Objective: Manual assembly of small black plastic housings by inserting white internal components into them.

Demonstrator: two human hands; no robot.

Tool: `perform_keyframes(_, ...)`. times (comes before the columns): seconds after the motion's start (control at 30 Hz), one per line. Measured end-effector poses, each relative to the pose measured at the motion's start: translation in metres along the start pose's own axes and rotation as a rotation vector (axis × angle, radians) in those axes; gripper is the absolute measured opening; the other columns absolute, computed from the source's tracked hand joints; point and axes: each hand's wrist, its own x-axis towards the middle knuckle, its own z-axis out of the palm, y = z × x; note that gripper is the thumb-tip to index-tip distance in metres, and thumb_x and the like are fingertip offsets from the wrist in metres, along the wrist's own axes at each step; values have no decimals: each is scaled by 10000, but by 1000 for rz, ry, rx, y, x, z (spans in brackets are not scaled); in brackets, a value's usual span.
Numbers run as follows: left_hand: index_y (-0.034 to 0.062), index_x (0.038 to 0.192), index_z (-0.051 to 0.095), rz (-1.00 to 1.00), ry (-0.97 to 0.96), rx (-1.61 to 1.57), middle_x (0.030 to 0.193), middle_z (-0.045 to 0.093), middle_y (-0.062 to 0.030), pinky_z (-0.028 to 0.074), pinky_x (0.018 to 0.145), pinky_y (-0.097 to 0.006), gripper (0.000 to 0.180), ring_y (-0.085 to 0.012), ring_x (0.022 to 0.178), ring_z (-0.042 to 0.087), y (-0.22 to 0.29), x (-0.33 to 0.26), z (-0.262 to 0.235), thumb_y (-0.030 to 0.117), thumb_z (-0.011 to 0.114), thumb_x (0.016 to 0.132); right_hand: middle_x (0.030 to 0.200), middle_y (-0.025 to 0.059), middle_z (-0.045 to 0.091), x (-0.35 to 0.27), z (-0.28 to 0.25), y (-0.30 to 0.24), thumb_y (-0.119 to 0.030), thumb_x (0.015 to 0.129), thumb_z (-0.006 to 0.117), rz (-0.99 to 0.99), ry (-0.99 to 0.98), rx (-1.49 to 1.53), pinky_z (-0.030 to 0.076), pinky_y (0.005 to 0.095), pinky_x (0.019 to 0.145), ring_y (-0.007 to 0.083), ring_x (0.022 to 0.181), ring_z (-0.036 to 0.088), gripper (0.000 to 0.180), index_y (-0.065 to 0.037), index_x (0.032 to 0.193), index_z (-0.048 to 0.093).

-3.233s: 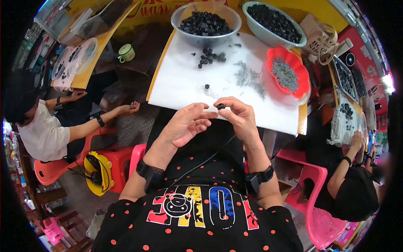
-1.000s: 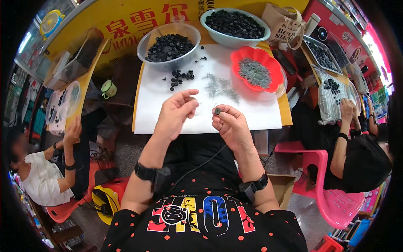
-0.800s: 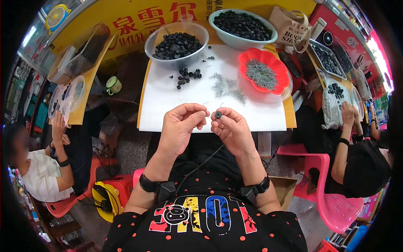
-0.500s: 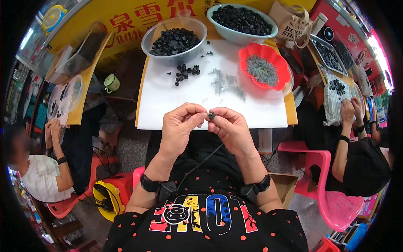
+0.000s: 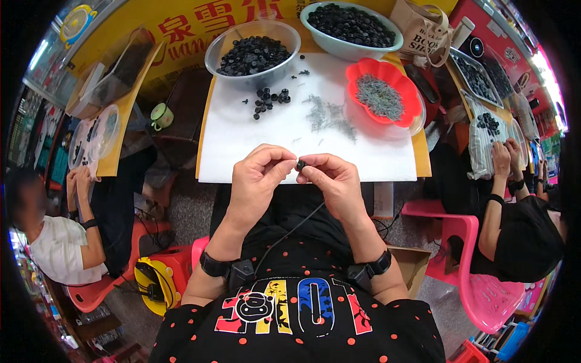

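Just over the near edge of the white foam sheet, my two hands meet fingertip to fingertip. My right hand pinches a small round black piece between thumb and forefinger. Thumb and forefinger of my left hand are pressed together against the piece's left side; anything held in them is too small to make out. Farther up the sheet lies a loose cluster of round black pieces. Right of it, thin greyish pins are scattered, and more fill a red scalloped bowl.
A clear bowl and a pale green basin, both full of black pieces, stand at the back. Beside the basin is a tan cloth bag. People work at side tables left and right. A pink chair stands at right.
Both hands stay close together at the sheet's near edge. The black piece has turned and shifted slightly left between the fingertips. The whole view has tilted a little.
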Motion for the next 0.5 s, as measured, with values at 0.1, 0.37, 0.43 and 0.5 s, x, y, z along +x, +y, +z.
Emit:
perform_keyframes(0.1,-34,907,648,-26,-19,-34,877,619,-28,459,661,-195,57,-63,724,547,-3,0,-2,-8,623,864,902,86,674,0,-1,2,-42,878,638,-21,-3,-66,534,250,746,129,803,652,201,44,1059,641)
perform_keyframes(0.37,-28,915,651,-9,-39,-30,890,614,-23,460,667,-193,62,-62,739,552,-3,-1,1,-4,622,865,916,89,675,-1,3,5,-5,873,633,-101,10,-87,540,245,762,131,827,654,186,49,1051,639)
perform_keyframes(0.43,-24,919,656,8,-32,-57,898,616,-24,463,669,-196,67,-65,741,554,-7,-1,2,-3,622,865,923,91,674,-1,5,4,-1,873,631,-104,18,-96,539,243,763,132,831,655,182,50,1048,639)
perform_keyframes(0.5,-21,924,661,28,-23,-82,906,618,-25,466,671,-198,73,-67,743,555,-12,-1,2,-3,622,865,930,92,674,-1,6,5,3,873,629,-108,24,-104,538,240,763,133,835,655,179,51,1044,639)
